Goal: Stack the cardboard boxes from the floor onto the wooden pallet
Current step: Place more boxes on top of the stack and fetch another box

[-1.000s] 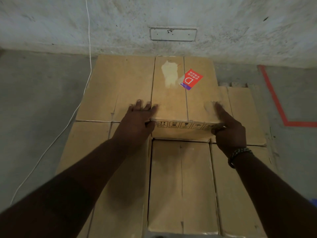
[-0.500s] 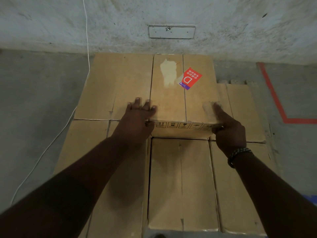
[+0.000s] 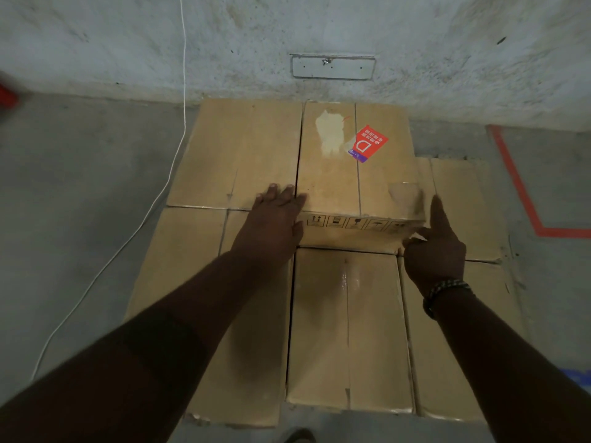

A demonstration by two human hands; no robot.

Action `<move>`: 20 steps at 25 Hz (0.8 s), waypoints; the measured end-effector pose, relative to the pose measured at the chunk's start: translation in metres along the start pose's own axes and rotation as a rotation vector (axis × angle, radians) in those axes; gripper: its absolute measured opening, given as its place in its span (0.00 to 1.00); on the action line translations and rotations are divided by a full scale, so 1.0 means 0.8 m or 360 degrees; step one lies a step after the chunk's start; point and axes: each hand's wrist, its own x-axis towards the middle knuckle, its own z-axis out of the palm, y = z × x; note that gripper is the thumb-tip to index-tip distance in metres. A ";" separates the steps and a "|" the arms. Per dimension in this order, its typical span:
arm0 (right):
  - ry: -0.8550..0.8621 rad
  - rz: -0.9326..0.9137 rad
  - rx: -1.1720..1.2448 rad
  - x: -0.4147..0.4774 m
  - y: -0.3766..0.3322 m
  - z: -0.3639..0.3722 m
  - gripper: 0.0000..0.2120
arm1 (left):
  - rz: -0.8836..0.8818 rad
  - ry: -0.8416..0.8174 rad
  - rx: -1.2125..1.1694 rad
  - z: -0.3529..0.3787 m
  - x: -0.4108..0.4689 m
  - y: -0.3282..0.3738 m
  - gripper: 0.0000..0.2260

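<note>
Several brown cardboard boxes lie packed side by side in a low stack against the wall; the pallet beneath is hidden. The top box [image 3: 335, 183], with a red label [image 3: 367, 142] and a pale torn patch, sits a layer higher at the back middle. My left hand [image 3: 275, 219] lies flat with straight fingers against its near-left corner, partly on the neighbouring box [image 3: 236, 155]. My right hand [image 3: 435, 241] is at its near-right corner, forefinger stretched out along the side, thumb touching the front edge. A lower box [image 3: 348, 327] lies directly in front.
A rough grey wall with a metal plate [image 3: 332, 67] rises right behind the stack. A white cable [image 3: 128, 238] runs down the wall and across the concrete floor on the left. Red floor tape [image 3: 518, 187] marks the right side.
Both hands have stayed at the top box's near corners. The right hand has eased back a little, its forefinger now stretched along the side. The box sits in the same place.
</note>
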 end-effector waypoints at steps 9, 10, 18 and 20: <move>-0.0309 -0.0685 0.0074 -0.237 -0.038 0.008 0.25 | -0.0149 0.0361 -0.0187 0.007 -0.246 -0.002 0.19; -0.0352 -0.0752 0.0152 -0.275 -0.043 0.012 0.24 | -0.0202 0.0450 -0.0219 0.006 -0.286 -0.008 0.17; -0.1129 -0.1019 0.0182 -0.612 -0.090 0.122 0.22 | -0.1095 0.1066 -0.0557 -0.017 -0.658 -0.115 0.10; -0.1374 -0.1120 0.0096 -0.717 -0.100 0.172 0.22 | -0.1401 0.1093 -0.0542 -0.010 -0.791 -0.165 0.11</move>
